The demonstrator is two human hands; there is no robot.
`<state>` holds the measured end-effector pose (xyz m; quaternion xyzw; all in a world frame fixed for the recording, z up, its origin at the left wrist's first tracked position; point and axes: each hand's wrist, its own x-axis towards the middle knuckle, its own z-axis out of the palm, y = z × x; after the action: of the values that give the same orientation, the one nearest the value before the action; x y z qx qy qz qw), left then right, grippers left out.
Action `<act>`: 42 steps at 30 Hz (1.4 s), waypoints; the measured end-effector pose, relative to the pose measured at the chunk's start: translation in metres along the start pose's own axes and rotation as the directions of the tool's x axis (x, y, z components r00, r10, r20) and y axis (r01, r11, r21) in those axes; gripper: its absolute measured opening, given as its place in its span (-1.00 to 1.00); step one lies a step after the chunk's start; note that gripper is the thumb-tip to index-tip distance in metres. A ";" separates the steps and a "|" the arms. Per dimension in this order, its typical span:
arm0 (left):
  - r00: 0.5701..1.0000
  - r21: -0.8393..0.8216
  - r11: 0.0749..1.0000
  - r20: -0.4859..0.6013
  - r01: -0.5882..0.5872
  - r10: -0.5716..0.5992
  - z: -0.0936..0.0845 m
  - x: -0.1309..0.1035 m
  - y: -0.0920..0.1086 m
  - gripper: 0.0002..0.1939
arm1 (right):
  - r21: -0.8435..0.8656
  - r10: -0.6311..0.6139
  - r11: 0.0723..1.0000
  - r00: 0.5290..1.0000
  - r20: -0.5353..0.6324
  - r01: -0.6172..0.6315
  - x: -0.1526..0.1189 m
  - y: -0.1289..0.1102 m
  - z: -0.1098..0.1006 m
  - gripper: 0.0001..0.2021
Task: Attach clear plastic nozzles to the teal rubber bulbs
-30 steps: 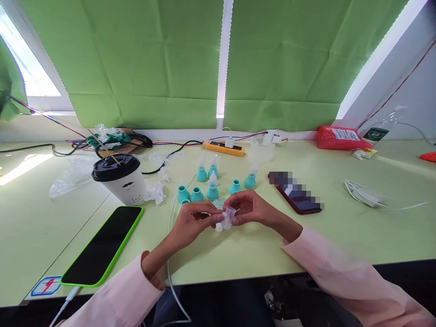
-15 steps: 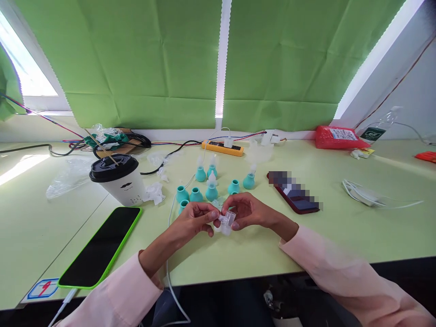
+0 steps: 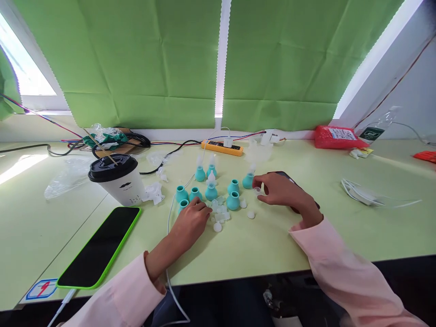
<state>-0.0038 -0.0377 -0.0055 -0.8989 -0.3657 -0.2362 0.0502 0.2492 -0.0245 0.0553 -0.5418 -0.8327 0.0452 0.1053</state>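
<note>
Right hand [image 3: 279, 190] pinches a small clear cup [image 3: 257, 192] beside the teal bulbs [image 3: 233, 202]

From where I stand, the cup sits between thumb and fingertips, low over the tabletop [image 3: 259, 250], just right of the main cluster. The nearest bulb, with a clear tube in its mouth, is close by those fingers; I can't tell if they touch it. Behind the wrist lies a dark phone [image 3: 290, 178], partly covered.

The left hand [image 3: 191, 222] reaches in palm down, its bent fingers at the left edge of a heap of clear plastic pieces [image 3: 220, 211]. Whether it grips one, I can't tell. Several bulbs around it stand upright with open mouths; others carry clear tubes. Round white caps [image 3: 217, 226] lie near the heap.

Over to the left, a lidded paper cup [image 3: 126, 188] stands behind a green-edged phone [image 3: 98, 250]. A yellow power strip [image 3: 222, 148] lies at the back.
</note>
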 end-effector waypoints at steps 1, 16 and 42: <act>1.000 -0.001 1.000 0.024 -0.003 0.003 0.001 0.000 -0.001 -0.77 | -0.045 0.008 0.999 0.999 0.039 -0.006 0.001 0.003 0.002 -0.88; 0.995 0.042 0.999 0.092 0.031 -0.035 -0.003 0.000 0.004 -0.72 | -0.040 -0.044 0.998 0.997 0.067 0.047 0.012 0.003 0.029 -0.73; 0.988 0.059 0.991 0.090 0.119 -0.124 -0.002 0.000 0.011 -0.79 | 0.251 0.296 0.954 0.651 -0.699 -0.164 0.032 0.006 0.045 -0.74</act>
<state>0.0034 -0.0465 -0.0030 -0.8834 -0.4277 -0.1866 0.0426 0.2318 0.0084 0.0148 -0.6053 -0.6389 -0.0922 0.4658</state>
